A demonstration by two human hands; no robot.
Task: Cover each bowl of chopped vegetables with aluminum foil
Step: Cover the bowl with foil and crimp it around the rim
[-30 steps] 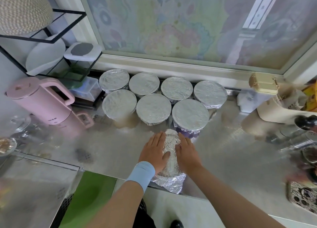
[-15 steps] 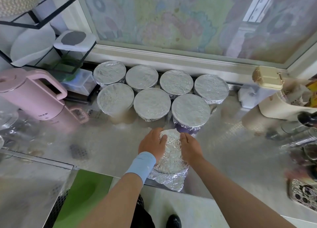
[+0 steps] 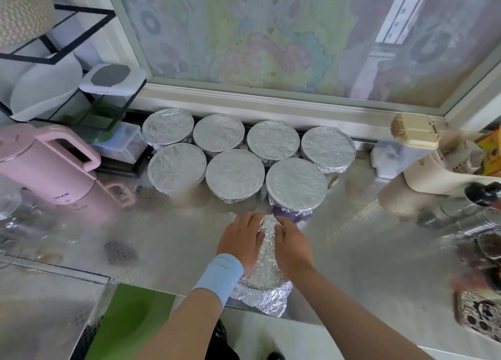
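Observation:
A foil-covered bowl [image 3: 264, 273] stands at the front edge of the steel counter [image 3: 366, 251]. My left hand [image 3: 240, 241] and my right hand [image 3: 291, 244] lie flat on top of its foil, one on each side, fingers pointing away from me. Loose crumpled foil hangs from the bowl's near side over the counter edge. Behind it stand several bowls with smooth foil tops in two rows, the nearest [image 3: 296, 187] just beyond my fingertips, with a purple wall showing under its foil.
A pink kettle [image 3: 46, 164] stands at the left, with a black wire rack [image 3: 81, 94] and containers behind it. A cream box [image 3: 414, 130], a beige holder, metal shakers [image 3: 474, 221] and a patterned phone [image 3: 477, 316] crowd the right side. A window frame runs along the back.
My hands have closed in toward the middle of the foil top and slid slightly forward, pressing it down. The camera has shifted a little.

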